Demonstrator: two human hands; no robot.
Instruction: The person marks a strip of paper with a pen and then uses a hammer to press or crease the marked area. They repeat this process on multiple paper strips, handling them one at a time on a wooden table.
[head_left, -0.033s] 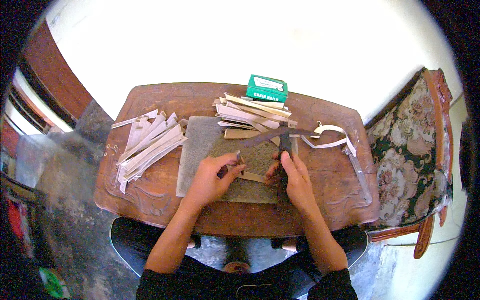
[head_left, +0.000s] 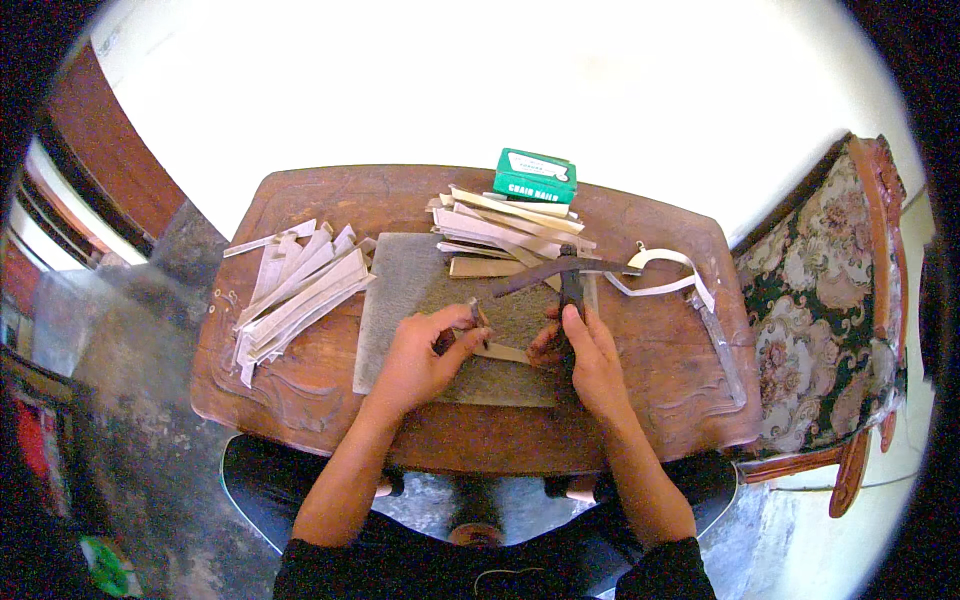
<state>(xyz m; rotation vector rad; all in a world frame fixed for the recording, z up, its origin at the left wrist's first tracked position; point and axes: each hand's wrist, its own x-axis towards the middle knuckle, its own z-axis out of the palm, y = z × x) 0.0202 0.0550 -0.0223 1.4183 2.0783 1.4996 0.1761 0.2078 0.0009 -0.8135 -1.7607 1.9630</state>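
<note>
A small pale strip of thin sheet material (head_left: 492, 347) is pinched between the thumb and fingertips of the left hand (head_left: 425, 355), low on a grey rectangular work mat (head_left: 400, 300) laid on a carved brown wooden table (head_left: 300, 400). At 3 o'clock from that hand, the right hand (head_left: 590, 360) is seen closed around the handle of a dark hammer (head_left: 565, 275), the index finger laid along it and the head pointing toward 12 o'clock. At 9 o'clock of the mat, a loose fan of pale flat strips (head_left: 295, 290) is spread. At 12 o'clock, a second stack of pale strips (head_left: 505, 230) is piled, with a green rectangular box (head_left: 535, 175) just behind it. At 2 o'clock, a curled white band (head_left: 665, 270) is seen; an upholstered floral chair (head_left: 830, 300) stands beyond at 3 o'clock.
</note>
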